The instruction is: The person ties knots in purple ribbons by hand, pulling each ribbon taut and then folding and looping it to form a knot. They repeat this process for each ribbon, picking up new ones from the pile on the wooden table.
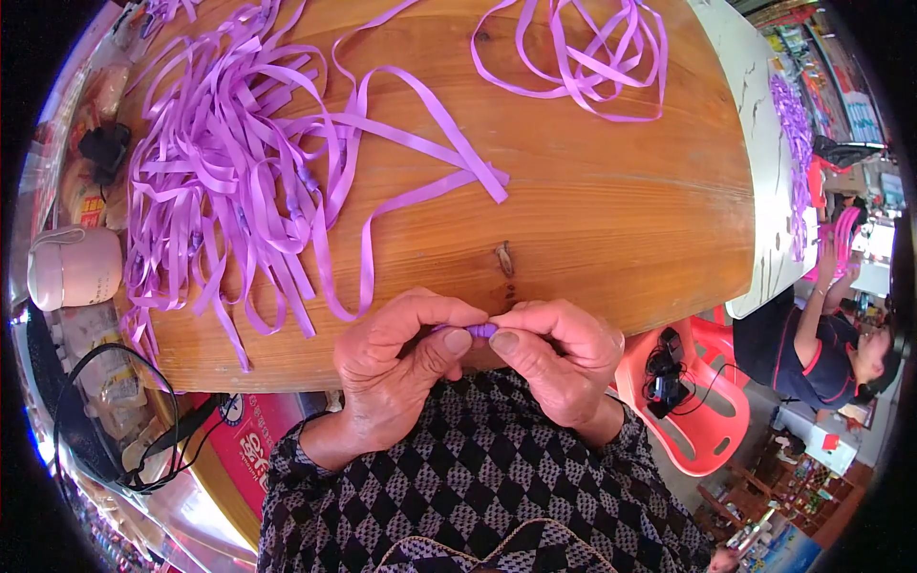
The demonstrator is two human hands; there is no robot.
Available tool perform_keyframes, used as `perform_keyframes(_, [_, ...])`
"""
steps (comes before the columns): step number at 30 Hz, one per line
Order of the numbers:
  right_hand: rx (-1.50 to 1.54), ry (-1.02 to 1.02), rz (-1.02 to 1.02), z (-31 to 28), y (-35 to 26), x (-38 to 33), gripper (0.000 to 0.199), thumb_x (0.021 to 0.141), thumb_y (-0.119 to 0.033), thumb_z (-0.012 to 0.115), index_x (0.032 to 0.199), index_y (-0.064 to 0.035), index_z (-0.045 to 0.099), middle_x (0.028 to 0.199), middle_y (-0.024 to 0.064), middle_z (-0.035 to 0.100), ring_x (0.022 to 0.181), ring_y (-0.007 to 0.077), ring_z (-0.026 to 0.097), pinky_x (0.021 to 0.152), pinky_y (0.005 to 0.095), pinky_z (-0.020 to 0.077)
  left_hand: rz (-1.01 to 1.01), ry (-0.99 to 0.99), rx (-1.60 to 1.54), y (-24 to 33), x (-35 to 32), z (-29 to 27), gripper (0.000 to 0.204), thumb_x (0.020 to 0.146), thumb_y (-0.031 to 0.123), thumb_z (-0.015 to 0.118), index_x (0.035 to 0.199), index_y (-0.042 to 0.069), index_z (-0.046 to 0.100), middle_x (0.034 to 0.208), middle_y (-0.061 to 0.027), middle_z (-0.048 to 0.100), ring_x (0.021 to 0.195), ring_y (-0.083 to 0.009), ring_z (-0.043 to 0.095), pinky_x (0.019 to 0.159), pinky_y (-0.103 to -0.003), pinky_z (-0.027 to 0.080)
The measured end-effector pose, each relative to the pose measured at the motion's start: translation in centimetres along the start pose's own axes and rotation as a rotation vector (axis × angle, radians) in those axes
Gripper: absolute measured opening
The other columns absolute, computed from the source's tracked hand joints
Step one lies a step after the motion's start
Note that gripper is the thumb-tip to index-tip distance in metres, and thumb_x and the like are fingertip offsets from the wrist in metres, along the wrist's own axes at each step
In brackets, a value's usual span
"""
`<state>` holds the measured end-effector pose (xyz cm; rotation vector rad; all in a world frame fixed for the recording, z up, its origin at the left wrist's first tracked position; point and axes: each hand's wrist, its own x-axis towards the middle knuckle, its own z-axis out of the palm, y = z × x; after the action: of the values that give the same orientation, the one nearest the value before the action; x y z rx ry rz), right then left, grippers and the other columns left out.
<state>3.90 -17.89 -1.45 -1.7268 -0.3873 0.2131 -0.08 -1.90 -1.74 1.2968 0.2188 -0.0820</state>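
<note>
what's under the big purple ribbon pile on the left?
Under the ribbon pile only the wooden table shows, its grain visible through gaps between strips. Anything lying beneath the dense middle is covered and cannot be seen.

Purple ribbons [239,181] on brown wooden table [611,210]; black-and-grey diamond-patterned sleeves [478,477]; red plastic chair [702,420].

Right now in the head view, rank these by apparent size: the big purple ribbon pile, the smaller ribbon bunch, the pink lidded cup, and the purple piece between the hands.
1. Big ribbon pile
2. Smaller ribbon bunch
3. Pink lidded cup, though rim distortion makes this unsure
4. Purple piece, pinched between the left hand and right hand
</note>
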Motion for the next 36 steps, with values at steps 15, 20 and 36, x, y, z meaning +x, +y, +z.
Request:
perform_keyframes(15, [0.227, 0.018, -0.028, -0.9, -0.7, -0.3, 0.009, 0.077, 0.006, 0.06, 0.086, 0.0063, 0.059, 0.074, 0.0123, 0.061, 0.058, 0.0083, 0.051, 0.05, 0.021, 0.0392, -0.091, -0.033, -0.318, 0.9, 0.4, -0.5, 0.016, 0.079, 0.008, 0.065, 0.089, -0.004, 0.06, 0.078, -0.0066, 0.062, 0.059, -0.0088, 0.054, 0.053, -0.02, 0.043])
perform_keyframes(20, [0.163, -0.077, -0.04, -0.9, -1.9, 0.0, 0.01, 0.079, 0.004, 0.06, 0.089, 0.0058, 0.058, 0.069, 0.01, 0.059, 0.054, 0.0084, 0.05, 0.046, 0.0215, 0.037, -0.107, -0.051, -0.41, 1.0, 0.0, -0.8, 0.016, 0.076, 0.006, 0.067, 0.086, -0.005, 0.062, 0.076, -0.0065, 0.063, 0.063, -0.0087, 0.056, 0.057, -0.019, 0.045])
perform_keyframes(36, [-0.008, -0.045, -0.12, -0.5, -1.2, 0.5, 0.008, 0.078, -0.002, 0.063, 0.084, 0.0031, 0.062, 0.063, 0.0087, 0.059, 0.051, 0.0107, 0.053, 0.046, 0.0217, 0.0392, 0.212, -0.038, 0.307, 1.6, 0.2, -0.5, 0.011, 0.077, 0.003, 0.065, 0.087, -0.002, 0.063, 0.068, -0.0045, 0.059, 0.059, -0.01, 0.053, 0.052, -0.022, 0.04])
